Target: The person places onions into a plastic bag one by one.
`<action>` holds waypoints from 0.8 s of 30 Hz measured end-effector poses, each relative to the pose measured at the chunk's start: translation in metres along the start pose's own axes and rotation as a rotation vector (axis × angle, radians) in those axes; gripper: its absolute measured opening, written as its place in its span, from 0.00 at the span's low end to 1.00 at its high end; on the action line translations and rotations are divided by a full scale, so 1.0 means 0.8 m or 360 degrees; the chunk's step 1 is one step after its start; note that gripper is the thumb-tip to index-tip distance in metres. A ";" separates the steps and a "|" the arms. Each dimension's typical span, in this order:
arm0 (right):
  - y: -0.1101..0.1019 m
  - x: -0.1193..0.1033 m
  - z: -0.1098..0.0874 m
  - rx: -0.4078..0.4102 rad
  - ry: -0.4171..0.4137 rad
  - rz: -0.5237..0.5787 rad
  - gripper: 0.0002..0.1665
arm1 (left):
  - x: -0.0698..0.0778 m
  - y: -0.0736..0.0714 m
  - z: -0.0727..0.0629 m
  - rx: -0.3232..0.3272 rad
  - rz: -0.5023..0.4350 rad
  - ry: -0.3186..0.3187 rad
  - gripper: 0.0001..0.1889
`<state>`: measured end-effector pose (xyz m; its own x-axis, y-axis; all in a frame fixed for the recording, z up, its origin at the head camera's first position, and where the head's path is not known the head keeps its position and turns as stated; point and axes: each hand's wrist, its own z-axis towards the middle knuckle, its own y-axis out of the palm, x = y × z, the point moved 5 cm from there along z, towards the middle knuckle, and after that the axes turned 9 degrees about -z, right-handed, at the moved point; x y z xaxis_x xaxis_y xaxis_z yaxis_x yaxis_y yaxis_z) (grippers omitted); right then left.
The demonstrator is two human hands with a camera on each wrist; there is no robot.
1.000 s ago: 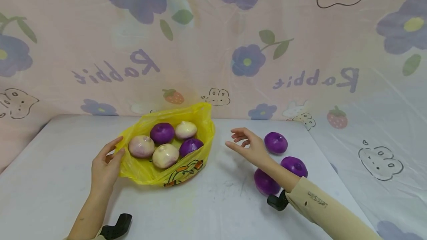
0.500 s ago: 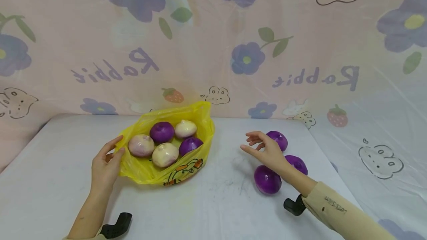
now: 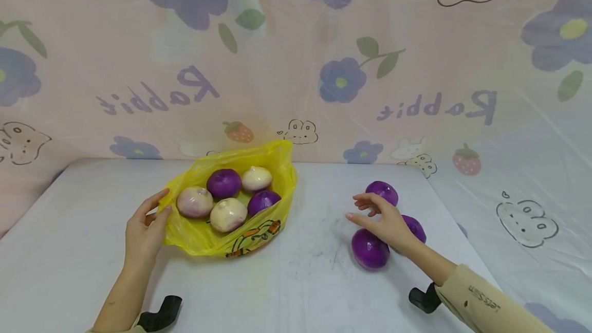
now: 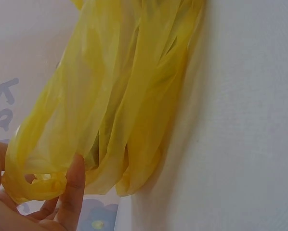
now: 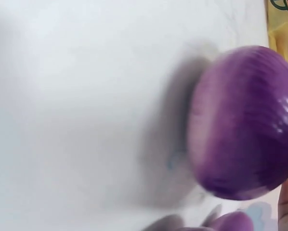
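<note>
My left hand (image 3: 144, 235) grips the left edge of a yellow plastic bag (image 3: 208, 243). The left wrist view shows its fingers at the handle loop of the bag (image 4: 134, 86). Several onions lie inside the gaping bag, among them a purple onion (image 3: 224, 183) and a pale onion (image 3: 228, 215). On the right, my right hand (image 3: 384, 222) hovers with relaxed fingers among three loose onions. The front purple onion (image 3: 370, 248) fills much of the right wrist view. Behind the hand are the back onion (image 3: 382, 192) and the partly hidden right-hand onion (image 3: 415, 228).
The white tabletop (image 3: 319, 292) carries faint dark marks near the middle. A flower-print curtain (image 3: 277, 66) hangs along its back and right edges. Black curved pieces (image 3: 162, 313) are worn on both wrists.
My right hand has moved away from the bag, right and nearer to me, to the loose purple onions. The left hand and the bag have stayed in place.
</note>
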<state>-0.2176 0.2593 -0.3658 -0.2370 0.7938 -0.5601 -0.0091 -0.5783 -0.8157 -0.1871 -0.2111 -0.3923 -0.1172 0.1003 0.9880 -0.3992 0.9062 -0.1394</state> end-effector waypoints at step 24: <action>0.016 0.029 -0.047 -0.0104 0.0089 -0.0024 0.31 | -0.001 0.002 0.000 0.0009 0.0037 -0.0042 0.23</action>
<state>-0.1868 0.2774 -0.3945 -0.1827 0.8128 -0.5532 0.0513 -0.5540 -0.8309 -0.1880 -0.2096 -0.3934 -0.1507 0.1104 0.9824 -0.4013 0.9013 -0.1629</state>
